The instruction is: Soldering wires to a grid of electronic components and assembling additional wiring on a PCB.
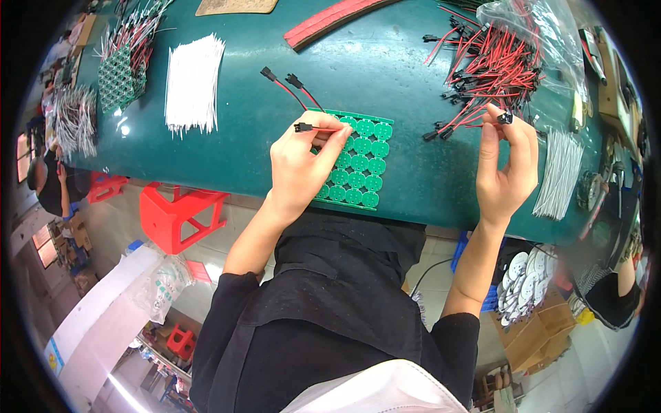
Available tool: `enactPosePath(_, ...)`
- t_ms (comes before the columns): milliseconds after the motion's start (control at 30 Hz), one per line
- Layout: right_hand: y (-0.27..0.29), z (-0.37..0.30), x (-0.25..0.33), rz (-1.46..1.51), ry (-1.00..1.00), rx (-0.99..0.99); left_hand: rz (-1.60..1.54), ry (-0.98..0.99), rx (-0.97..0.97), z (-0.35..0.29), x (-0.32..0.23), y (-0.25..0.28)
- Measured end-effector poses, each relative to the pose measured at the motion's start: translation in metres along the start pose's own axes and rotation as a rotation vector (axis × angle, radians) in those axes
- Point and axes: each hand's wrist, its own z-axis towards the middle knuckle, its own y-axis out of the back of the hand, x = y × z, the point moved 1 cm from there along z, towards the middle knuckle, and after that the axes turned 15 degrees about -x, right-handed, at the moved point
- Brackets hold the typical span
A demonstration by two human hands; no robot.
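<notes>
My left hand pinches a red-and-black wire lead with a black connector over the green circuit board panel, which is made of several rows of round boards. Two more wire leads with black connectors stick out past the panel's far left corner. To the right, my right hand is raised with its fingers closed around another wire lead, whose black connector shows at the fingertips. Just beyond that hand lies a heap of red-and-black wire leads. My left hand hides part of the panel.
On the green table lie a bundle of white wires, a bundle of grey wires, stacked green panels with wires and a red strip. A clear plastic bag partly covers the heap. Red stools stand below.
</notes>
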Motion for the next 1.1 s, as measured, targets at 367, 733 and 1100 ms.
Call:
enactPosePath(367, -0.001, -0.003, 0.005, 0.021, -0.031, 0.005, 0.043, -0.084, -0.057, -0.002, 0.004, -0.003)
enactPosePath(733, -0.002, -0.003, 0.010, 0.055, -0.039, 0.022, -0.012, -0.031, 0.007, 0.001, 0.005, 0.000)
enactPosePath(1100, -0.006, -0.003, 0.013, 0.069, -0.040, 0.031, -0.038, 0.008, 0.000, -0.002, 0.009, 0.000)
